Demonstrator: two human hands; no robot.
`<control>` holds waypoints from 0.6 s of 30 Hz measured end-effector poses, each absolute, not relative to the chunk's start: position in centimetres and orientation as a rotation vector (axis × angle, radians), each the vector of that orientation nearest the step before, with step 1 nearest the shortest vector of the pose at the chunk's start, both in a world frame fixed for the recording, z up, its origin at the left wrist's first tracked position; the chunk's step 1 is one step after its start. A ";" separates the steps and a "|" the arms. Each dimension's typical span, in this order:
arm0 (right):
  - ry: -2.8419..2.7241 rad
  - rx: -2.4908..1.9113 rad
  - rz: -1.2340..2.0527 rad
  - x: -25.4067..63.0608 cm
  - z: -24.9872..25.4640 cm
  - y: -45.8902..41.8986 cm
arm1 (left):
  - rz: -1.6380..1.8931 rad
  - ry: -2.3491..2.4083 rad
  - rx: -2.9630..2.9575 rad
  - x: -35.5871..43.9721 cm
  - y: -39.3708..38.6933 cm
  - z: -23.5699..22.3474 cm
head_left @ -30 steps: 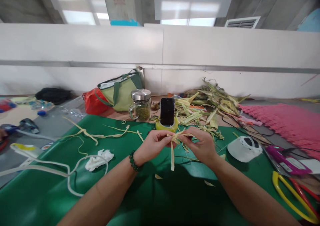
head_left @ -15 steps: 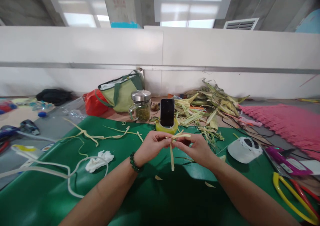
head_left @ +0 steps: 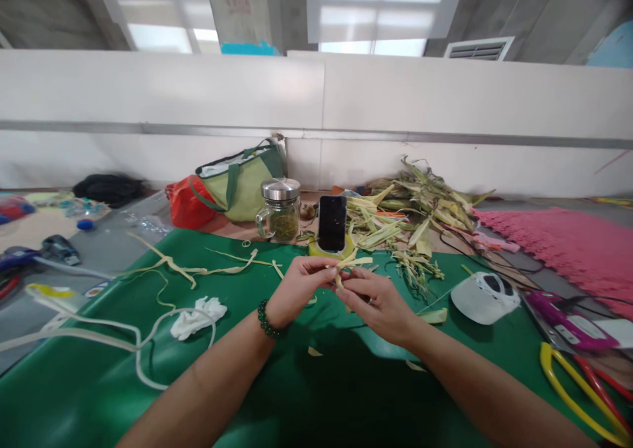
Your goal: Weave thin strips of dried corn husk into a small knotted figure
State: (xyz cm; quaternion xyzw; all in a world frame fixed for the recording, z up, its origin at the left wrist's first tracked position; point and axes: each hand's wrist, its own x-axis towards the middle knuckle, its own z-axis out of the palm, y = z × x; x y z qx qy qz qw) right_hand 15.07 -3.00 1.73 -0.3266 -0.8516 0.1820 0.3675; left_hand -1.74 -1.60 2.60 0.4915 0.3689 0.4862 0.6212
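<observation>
Both hands meet over the green mat [head_left: 277, 395], in front of a phone [head_left: 331, 224] propped on a yellow tape roll [head_left: 316, 249]. My left hand [head_left: 301, 286] pinches a pale folded corn husk strip [head_left: 357, 261] between thumb and fingertips. One end of the strip sticks out to the right above my right hand [head_left: 378, 303]. The right fingers are curled closed on the strip's lower part, just below the left fingertips, and mostly hide it. A green bead bracelet [head_left: 266, 319] circles the left wrist.
Husk strips [head_left: 168, 260] and crumpled white tissue [head_left: 198, 318] lie left, beside a white cable [head_left: 136, 346]. A lidded glass jar [head_left: 280, 214] stands behind. Right are a husk pile [head_left: 420, 194], a white spool-like object [head_left: 479, 299] and yellow-handled scissors [head_left: 558, 375].
The strip end that hung straight down is now gathered in my right hand. That hand has moved slightly lower and left, its fingers curling more. My left hand stays nearly in place.
</observation>
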 end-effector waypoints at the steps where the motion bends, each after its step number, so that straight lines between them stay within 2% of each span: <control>1: -2.185 -0.818 0.391 15.1 1.7 -2.9 | 1.116 0.833 1.121 -1.8 -1.6 2.6; 5: -2.111 -0.810 0.209 15.3 0.8 -2.2 | 1.083 0.813 1.195 -2.4 -1.3 2.7; 11: -1.962 -0.899 0.654 15.5 1.0 -2.0 | 1.009 0.813 1.304 -3.0 -1.2 2.7; 18: -1.817 -0.828 0.627 16.7 2.6 -2.5 | 0.943 0.872 1.456 -2.7 -1.4 3.1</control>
